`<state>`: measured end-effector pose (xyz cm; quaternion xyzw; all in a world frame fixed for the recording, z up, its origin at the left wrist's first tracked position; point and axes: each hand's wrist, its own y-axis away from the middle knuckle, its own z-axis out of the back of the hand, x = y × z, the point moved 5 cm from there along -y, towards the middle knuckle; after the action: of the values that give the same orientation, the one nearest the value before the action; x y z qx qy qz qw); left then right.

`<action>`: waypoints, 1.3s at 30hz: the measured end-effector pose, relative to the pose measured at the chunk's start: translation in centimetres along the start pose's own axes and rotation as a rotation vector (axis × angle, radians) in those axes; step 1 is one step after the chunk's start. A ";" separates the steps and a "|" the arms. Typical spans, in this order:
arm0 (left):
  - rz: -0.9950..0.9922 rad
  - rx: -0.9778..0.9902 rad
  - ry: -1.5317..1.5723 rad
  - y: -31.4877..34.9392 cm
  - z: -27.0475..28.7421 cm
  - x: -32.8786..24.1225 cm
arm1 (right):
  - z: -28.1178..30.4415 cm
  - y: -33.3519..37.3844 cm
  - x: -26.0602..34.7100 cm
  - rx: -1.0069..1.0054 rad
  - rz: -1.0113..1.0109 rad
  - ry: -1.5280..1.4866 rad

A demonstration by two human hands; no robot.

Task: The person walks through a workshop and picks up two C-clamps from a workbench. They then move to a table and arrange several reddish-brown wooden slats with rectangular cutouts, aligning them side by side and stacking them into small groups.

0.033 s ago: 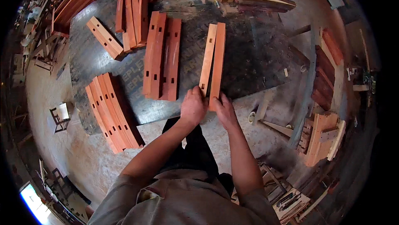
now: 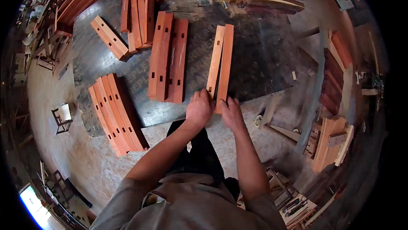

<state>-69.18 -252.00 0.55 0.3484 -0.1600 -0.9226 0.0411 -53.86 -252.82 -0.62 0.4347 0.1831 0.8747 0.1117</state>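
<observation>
Two long reddish wooden strips lie side by side near the front edge of the dark work table (image 2: 255, 68), almost touching at the near end and slightly apart at the far end. The left one, a paler mortised strip (image 2: 215, 58), has a small rectangular slot near each end. My left hand (image 2: 199, 110) is closed around its near end. The right one, a plain wooden strip (image 2: 226, 60), shows no slots on its upper face. My right hand (image 2: 232, 113) pinches its near end, which sticks out past the table edge. The fingertips are partly hidden.
Darker mortised strips (image 2: 159, 60) lie left of my hands. A row of lighter mortised strips (image 2: 114, 111) overhangs the table's left front edge. More strips (image 2: 138, 15) are piled at the far left. Stacked boards (image 2: 331, 140) stand to the right; a small chair (image 2: 63, 117) is on the floor.
The whole view has shifted very slightly. Both hands keep their hold on the two strips.
</observation>
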 end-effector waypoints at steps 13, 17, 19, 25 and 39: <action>0.032 -0.447 -0.382 -3.7 13.9 5.4 | 0.0 -2.4 0.5 -0.105 -0.084 0.068; 0.101 -0.385 -0.359 -4.1 13.4 7.1 | 0.3 -2.1 4.8 -0.111 -0.238 0.108; 0.084 -0.432 -0.387 -4.3 13.3 7.5 | -0.3 -2.8 3.4 -0.182 -0.149 0.149; -0.071 -0.440 -0.243 -2.4 12.1 3.9 | -0.5 -3.1 1.7 -0.252 -0.081 0.094; -0.024 -0.276 0.027 -2.1 1.8 -2.0 | -0.5 -3.3 0.5 -0.204 -0.032 -0.075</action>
<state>-68.78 -249.10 2.41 0.3538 -0.0269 -0.9315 0.0797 -54.45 -249.72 -1.91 0.4505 0.0959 0.8700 0.1762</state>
